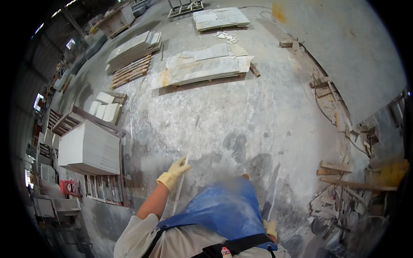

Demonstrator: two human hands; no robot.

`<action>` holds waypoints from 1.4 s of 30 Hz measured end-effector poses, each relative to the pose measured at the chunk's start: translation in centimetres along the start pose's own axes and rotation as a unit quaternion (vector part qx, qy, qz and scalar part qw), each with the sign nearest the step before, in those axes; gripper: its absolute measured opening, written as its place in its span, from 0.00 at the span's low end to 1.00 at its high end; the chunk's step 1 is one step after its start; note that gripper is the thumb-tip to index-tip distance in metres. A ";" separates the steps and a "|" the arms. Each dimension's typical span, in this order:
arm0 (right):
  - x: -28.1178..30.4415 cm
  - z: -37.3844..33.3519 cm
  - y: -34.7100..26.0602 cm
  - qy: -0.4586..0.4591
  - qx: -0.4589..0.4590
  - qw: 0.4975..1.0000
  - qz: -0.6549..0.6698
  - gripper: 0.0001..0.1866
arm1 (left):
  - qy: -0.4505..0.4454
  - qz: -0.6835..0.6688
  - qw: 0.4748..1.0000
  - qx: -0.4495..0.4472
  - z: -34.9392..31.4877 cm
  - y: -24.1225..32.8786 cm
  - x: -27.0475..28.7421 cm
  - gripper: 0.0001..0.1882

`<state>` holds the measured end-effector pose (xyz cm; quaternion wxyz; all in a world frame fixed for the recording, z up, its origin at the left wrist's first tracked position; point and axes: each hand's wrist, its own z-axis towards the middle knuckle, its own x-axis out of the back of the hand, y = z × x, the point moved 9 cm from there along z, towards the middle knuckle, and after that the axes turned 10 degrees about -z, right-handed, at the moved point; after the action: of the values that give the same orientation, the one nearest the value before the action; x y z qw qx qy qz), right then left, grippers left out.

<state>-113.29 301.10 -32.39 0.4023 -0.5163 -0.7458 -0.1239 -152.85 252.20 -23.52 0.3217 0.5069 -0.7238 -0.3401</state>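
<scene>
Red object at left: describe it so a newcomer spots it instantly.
Start from the large block of stacked pale slabs, off to the left of the gloved left hand. Just below the block's lower left corner in the picture is a small red object, exact kind unclear. Its red colour sets it apart from the grey and white surroundings.

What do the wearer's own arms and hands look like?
Left hand: pale yellow glove reaching the wrist; bare forearm; short, loose, pale greyish sleeve. Right hand: similar pale yellow glove, only partly visible. No cables or markings discernible on either.
</scene>
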 end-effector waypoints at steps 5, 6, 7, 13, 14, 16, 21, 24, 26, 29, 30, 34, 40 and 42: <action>14.6 11.9 -13.1 0.097 0.066 0.993 -0.020 0.24 | 0.060 -0.046 0.990 -0.116 7.4 15.6 -3.1 0.29; 16.9 14.1 -15.6 0.105 0.081 0.991 0.002 0.24 | 0.068 -0.049 0.989 -0.123 8.8 18.4 -3.5 0.29; 18.8 15.9 -17.8 0.111 0.093 0.989 0.024 0.24 | 0.075 -0.052 0.988 -0.128 10.1 20.7 -3.6 0.30; 28.1 25.2 -33.8 0.077 0.178 0.957 0.217 0.21 | 0.068 -0.111 0.976 -0.177 21.2 30.9 -3.6 0.34; 29.5 26.5 -35.9 0.080 0.171 0.958 0.218 0.21 | 0.069 -0.112 0.976 -0.171 23.6 32.6 -3.6 0.34; 32.1 28.8 -40.2 0.086 0.157 0.959 0.221 0.20 | 0.067 -0.149 0.966 -0.199 28.8 35.9 -4.0 0.35; 34.4 36.3 -42.2 0.146 0.114 0.966 0.180 0.18 | 0.046 -0.130 0.970 -0.202 40.2 42.6 -5.9 0.43; 35.9 37.4 -43.9 0.142 0.041 0.982 0.115 0.19 | 0.046 -0.137 0.975 -0.168 46.1 46.8 -7.5 0.47; 36.7 40.1 -44.2 0.130 0.006 0.989 0.077 0.19 | 0.046 -0.118 0.980 -0.151 50.3 49.1 -8.7 0.46; 37.5 45.0 -43.4 0.095 -0.014 0.995 0.030 0.22 | 0.069 -0.114 0.979 -0.154 56.2 52.9 -11.3 0.35; 37.8 46.9 -43.0 0.092 -0.034 0.995 0.014 0.24 | 0.080 -0.116 0.977 -0.162 58.2 54.3 -12.5 0.30; 43.7 53.3 -49.3 0.017 -0.040 0.999 0.007 0.24 | 0.062 -0.117 0.983 -0.124 66.5 58.1 -17.4 0.37; 44.6 73.7 -46.1 -0.007 -0.016 0.998 -0.057 0.23 | 0.045 -0.091 0.991 -0.085 76.1 65.6 -25.0 0.48; 50.0 76.6 -51.2 -0.037 -0.006 0.999 -0.036 0.23 | 0.061 -0.064 0.994 -0.056 78.6 66.2 -26.2 0.49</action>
<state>-201.10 358.26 -33.61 0.3667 -0.4962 -0.7771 -0.1239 -243.33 307.05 -16.58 0.3708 0.5533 -0.6484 -0.3688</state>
